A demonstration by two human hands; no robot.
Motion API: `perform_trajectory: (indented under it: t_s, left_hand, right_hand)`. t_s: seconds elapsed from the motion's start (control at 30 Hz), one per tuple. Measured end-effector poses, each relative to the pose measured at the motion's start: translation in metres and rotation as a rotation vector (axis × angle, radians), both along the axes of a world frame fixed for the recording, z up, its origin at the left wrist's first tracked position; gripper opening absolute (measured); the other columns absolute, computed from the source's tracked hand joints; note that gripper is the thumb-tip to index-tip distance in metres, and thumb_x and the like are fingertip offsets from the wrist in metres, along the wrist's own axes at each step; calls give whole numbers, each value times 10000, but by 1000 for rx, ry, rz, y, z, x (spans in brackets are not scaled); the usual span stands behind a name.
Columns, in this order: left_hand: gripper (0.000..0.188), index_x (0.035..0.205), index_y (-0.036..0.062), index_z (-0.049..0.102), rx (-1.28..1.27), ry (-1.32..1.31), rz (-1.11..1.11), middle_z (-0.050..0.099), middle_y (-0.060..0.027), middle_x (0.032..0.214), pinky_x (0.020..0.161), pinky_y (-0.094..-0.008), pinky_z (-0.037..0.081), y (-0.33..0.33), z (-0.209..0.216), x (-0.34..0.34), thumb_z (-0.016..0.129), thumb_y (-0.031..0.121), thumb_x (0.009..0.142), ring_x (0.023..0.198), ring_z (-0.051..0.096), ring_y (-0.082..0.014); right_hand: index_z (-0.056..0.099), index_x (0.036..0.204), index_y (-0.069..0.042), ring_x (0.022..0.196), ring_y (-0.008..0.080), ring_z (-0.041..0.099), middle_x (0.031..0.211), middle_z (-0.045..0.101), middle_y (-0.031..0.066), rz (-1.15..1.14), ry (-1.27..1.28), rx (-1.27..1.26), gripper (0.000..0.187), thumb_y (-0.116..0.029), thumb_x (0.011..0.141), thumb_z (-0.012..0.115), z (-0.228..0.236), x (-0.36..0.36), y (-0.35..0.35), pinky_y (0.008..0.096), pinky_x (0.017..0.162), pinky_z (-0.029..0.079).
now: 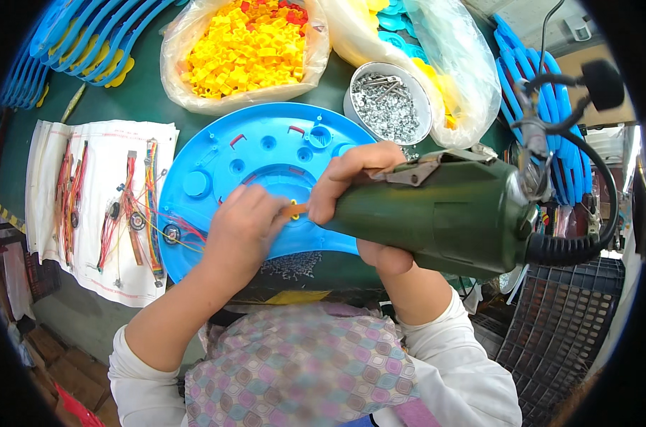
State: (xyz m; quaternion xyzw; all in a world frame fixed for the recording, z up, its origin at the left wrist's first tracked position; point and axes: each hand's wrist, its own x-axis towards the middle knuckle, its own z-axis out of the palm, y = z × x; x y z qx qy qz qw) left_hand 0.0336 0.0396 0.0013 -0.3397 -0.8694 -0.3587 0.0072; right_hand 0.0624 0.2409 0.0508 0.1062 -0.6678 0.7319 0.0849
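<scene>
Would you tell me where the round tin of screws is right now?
In the head view the tin of screws stands on the green table, upper centre-right, behind the blue plastic panel, between two clear bags of plastic parts.

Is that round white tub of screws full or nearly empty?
Fairly full: silver screws cover the whole inside of the tub, hiding its bottom. It stands uncovered.

I see a dark green worktable point(134, 99) under bright, even light. A black plastic crate point(561, 320) sits lower right.
</scene>
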Motion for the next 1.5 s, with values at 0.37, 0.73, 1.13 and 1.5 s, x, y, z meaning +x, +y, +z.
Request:
perform_trajectory:
  t_s: [0.37, 0.73, 1.13, 1.5]
  left_hand:
    - [310, 1071, 44, 622, 169, -246, 19, 690, -117, 900, 746, -419, 540, -12, 5, -1, 770, 5, 802, 862, 671, -317]
    - [373, 1100, 28, 595, 140, -217, 81, 565, -149, 1101, 768, -433, 543, -12, 10, 4, 788, 8, 781, 921, 650, -354]
    - [167, 796, 33, 681, -195, 131, 166, 579, -101, 1071, 809, -406, 486, -27, 20, 7, 822, 61, 710, 966, 543, -310]
    - [178, 828, 50, 657, -59, 83, 114, 573, -102, 1013, 781, -423, 491, -32, 6, -2, 757, -1, 690, 941, 539, -329]
  right_hand:
    - [369, 1379, 45, 734, 242, 659, 830, 652, 125, 2, 173, -245, 1198, -952, 726, 502, -14, -8, -20, 389, 708, 582]
    - [381, 1355, 44, 733, 237, 654, 836, 656, 129, -21, 100, -138, 1175, -951, 739, 486, -12, -8, -24, 382, 701, 583]
    - [399, 1346, 50, 749, 233, 666, 842, 664, 124, -11, 7, -71, 1187, -950, 716, 510, 4, -3, -33, 369, 700, 589]
    - [500, 1263, 30, 767, 151, 681, 852, 694, 89, 360, 338, -262, 1050, -770, 641, 777, -38, -45, -57, 260, 682, 548]
